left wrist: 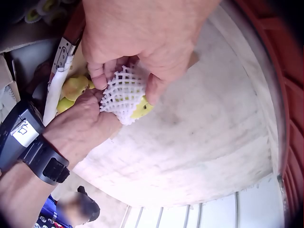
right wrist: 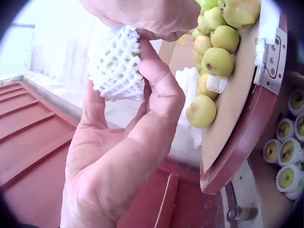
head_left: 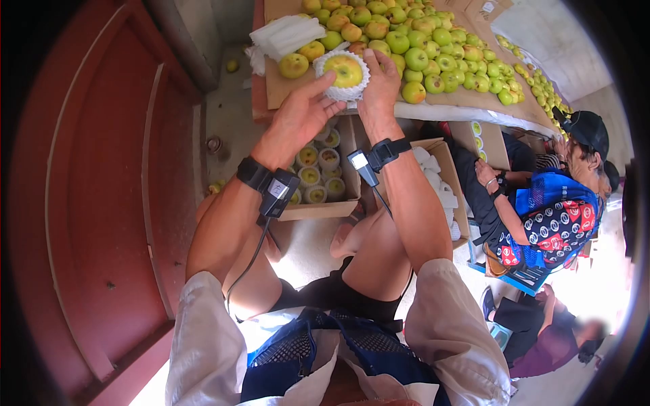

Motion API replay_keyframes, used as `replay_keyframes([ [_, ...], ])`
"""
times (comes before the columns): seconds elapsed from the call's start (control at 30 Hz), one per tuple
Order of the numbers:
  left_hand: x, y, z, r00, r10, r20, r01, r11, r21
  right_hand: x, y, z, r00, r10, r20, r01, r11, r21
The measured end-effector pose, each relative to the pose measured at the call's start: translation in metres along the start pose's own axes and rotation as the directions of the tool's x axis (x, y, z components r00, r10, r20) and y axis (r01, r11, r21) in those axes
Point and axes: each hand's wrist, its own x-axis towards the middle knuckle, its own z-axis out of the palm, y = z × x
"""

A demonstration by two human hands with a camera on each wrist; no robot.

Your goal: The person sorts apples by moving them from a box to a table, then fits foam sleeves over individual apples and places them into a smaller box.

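Both hands, left hand [head_left: 298, 118] and right hand [head_left: 379, 88], are pinching the foam net [head_left: 343, 91] around the pear [head_left: 344, 70] above the table's near edge [head_left: 433, 111]; net is risking tearing or pear slipping out if fingers are overstretching it

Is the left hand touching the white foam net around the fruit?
Touching. In the left wrist view the left hand has its thumb and fingertips pressed on the white foam net around the yellow-green fruit; no gap shows.
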Motion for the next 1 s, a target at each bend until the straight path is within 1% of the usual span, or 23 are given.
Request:
replay_keyframes([
  [0.13, 0.004, 0.001, -0.003, 0.998, -0.002, 0.065, 0.0, 1.0, 0.031, 0.003, 0.001, -0.005, 1.0, 0.013, -0.023, -0.013, 1.0, 0.009],
  [0.2, 0.006, 0.0, -0.004, 0.997, 0.0, 0.082, -0.003, 0.999, 0.035, 0.004, -0.001, -0.005, 0.998, 0.051, -0.024, -0.049, 0.997, 0.058],
  [0.33, 0.009, 0.0, -0.005, 0.998, -0.028, 0.063, 0.026, 0.999, 0.028, 0.003, -0.002, -0.005, 0.995, 0.101, -0.024, -0.098, 0.988, 0.118],
  [0.43, 0.011, -0.002, -0.006, 0.998, -0.035, 0.052, 0.035, 0.999, 0.011, 0.005, 0.0, -0.006, 0.997, 0.075, -0.03, -0.073, 0.994, 0.083],
  [0.53, 0.015, -0.003, -0.01, 0.999, -0.036, 0.026, 0.036, 0.999, -0.019, 0.006, 0.003, -0.004, 0.997, 0.074, -0.034, -0.071, 0.993, 0.096],
  [0.63, 0.018, -0.003, -0.011, 0.999, -0.037, 0.016, 0.037, 0.999, -0.03, 0.006, 0.005, -0.006, 0.999, 0.021, -0.025, -0.021, 1.0, -0.014],
  [0.73, 0.018, -0.003, -0.011, 0.999, -0.041, 0.007, 0.041, 0.998, -0.05, 0.007, 0.005, -0.006, 1.0, -0.018, -0.014, 0.018, 1.0, -0.006],
  [0.83, 0.018, -0.003, -0.011, 0.999, -0.051, 0.019, 0.052, 0.997, -0.065, 0.011, 0.005, -0.006, 1.0, -0.026, -0.015, 0.026, 1.0, -0.009],
  [0.93, 0.02, -0.003, -0.012, 0.997, -0.052, 0.049, 0.056, 0.996, -0.072, 0.014, 0.004, -0.008, 1.0, -0.013, -0.014, 0.013, 1.0, 0.003],
  [1.0, 0.021, -0.005, -0.013, 0.997, -0.041, 0.062, 0.046, 0.996, -0.075, 0.015, 0.006, -0.007, 0.999, 0.037, -0.016, -0.036, 0.997, 0.064],
])
